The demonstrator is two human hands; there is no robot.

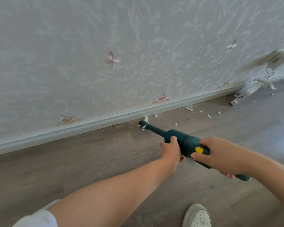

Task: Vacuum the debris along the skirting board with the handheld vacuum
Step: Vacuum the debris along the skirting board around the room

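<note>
A dark teal handheld vacuum (188, 142) with a yellow button points its narrow nozzle (142, 124) at the foot of the white skirting board (88, 126). My left hand (170, 149) grips the front of the vacuum's body. My right hand (220, 154) holds the rear handle, thumb beside the button. White paper scraps (146, 119) touch the nozzle tip against the board. More scraps (188, 108) lie scattered on the floor to the right along the board.
Grey wood-look floor (88, 161) runs along a textured wall (121, 46) with flower prints. A white box (241, 97) with cables leans at the board at far right, with a wall adapter (279, 58) above it. My white shoe (197, 216) is at the bottom.
</note>
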